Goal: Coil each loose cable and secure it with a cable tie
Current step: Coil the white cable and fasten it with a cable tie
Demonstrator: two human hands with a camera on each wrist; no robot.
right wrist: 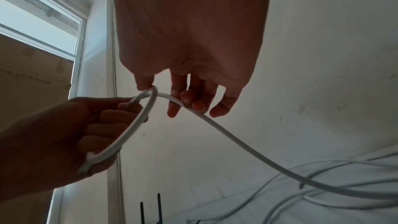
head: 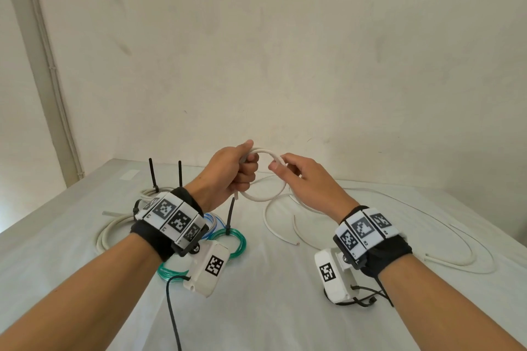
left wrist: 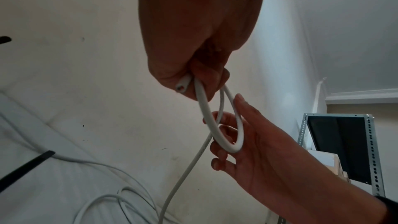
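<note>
A white cable point(head: 268, 152) forms one small loop held above the table. My left hand point(head: 236, 168) grips the loop in a fist on its left side, and the cut end point(left wrist: 180, 88) sticks out below the fist. My right hand point(head: 302, 177) holds the loop's right side between thumb and fingers, the other fingers loosely spread. In the right wrist view the cable point(right wrist: 226, 135) runs from these fingers down to the table. The rest of the white cable point(head: 273, 231) lies loose under the hands.
On the grey table point(head: 256, 308), left of the hands, lie a tied white coil point(head: 114, 225), a blue coil point(head: 212, 218) and a green tube coil point(head: 231, 236) with upright black ties point(head: 152, 174). Loose white cables point(head: 456, 262) sprawl at the right. A wall stands close behind.
</note>
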